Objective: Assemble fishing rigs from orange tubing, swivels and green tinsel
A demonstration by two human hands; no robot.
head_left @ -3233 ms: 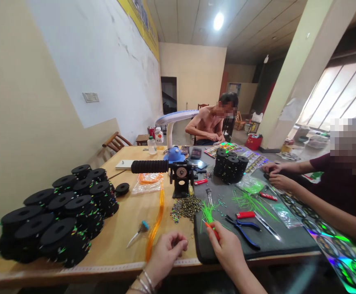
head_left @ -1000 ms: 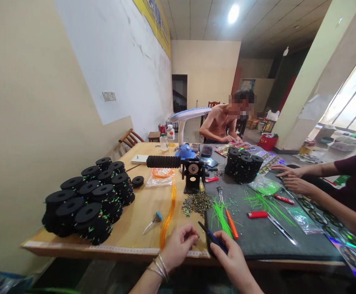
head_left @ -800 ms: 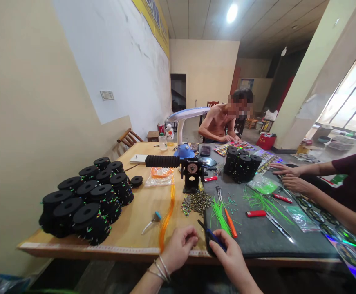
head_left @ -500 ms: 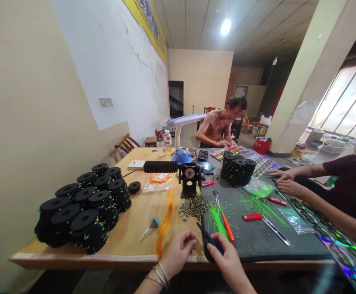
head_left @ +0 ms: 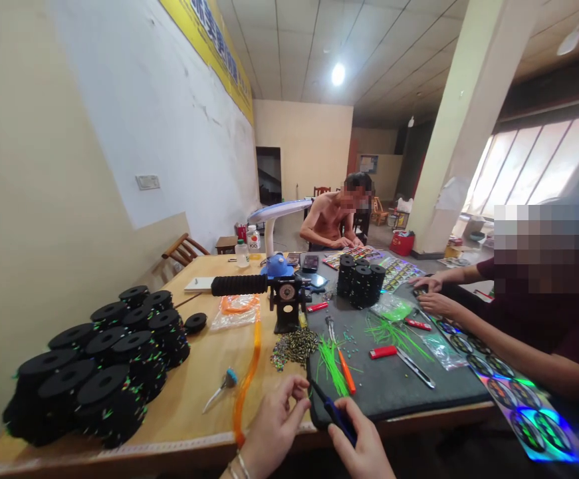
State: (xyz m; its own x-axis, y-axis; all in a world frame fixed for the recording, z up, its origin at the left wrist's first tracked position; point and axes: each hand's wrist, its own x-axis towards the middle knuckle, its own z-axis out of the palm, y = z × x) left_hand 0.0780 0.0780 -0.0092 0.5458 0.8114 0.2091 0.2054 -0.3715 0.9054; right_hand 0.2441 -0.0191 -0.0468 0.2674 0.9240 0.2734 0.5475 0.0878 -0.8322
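My right hand (head_left: pixel 363 444) grips blue-handled pliers (head_left: pixel 330 407) at the table's front edge, the jaws pointing up and left toward my left hand (head_left: pixel 274 422). The left hand's fingers are pinched together on something too small to make out, just by the plier tips. Bracelets ring my left wrist. Just beyond lie a bundle of green strands (head_left: pixel 331 354), an orange tool (head_left: pixel 346 371) and a heap of small dark beads (head_left: pixel 293 346), at the near edge of a dark mat (head_left: pixel 393 382).
Stacked black foam spools (head_left: pixel 97 362) fill the left of the wooden table (head_left: pixel 204 392). A black winder with foam handle (head_left: pixel 262 293) stands mid-table, with an orange strip (head_left: pixel 246 372), a red lighter (head_left: pixel 383 351), more spools (head_left: pixel 360 283). One person sits right, another at the far end.
Over three seconds my right hand has dropped the orange tool on the mat and taken up the blue pliers. Both hands have drawn closer together; the camera has swung slightly right.
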